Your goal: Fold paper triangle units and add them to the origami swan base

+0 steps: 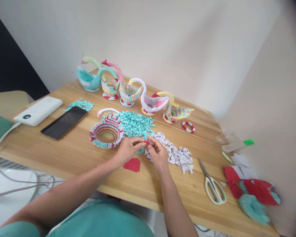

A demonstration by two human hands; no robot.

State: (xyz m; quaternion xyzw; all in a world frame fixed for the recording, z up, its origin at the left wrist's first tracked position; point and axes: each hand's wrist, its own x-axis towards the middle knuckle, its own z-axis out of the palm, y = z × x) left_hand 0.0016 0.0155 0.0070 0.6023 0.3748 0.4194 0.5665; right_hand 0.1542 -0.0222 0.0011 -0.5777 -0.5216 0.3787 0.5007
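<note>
A small red paper piece point(147, 141) is pinched between the fingertips of my left hand point(129, 148) and my right hand point(158, 152). Red paper sheets point(132, 165) lie on the wooden table point(88, 164) just below my left hand. Behind my hands is a pile of teal folded pieces point(135, 123); white folded pieces point(179, 154) spread to the right of them. A round red, white and teal paper basket point(107, 131) stands left of my hands, with a white curved neck piece point(108, 111) behind it.
Several paper swans point(151, 102) line the back, near a red-and-white ring point(188, 127). Scissors point(212, 186) lie at right, beside colored paper pieces point(259, 191) and a green-tipped glue bottle point(236, 145). A phone point(64, 122) and white power bank point(38, 111) are at left.
</note>
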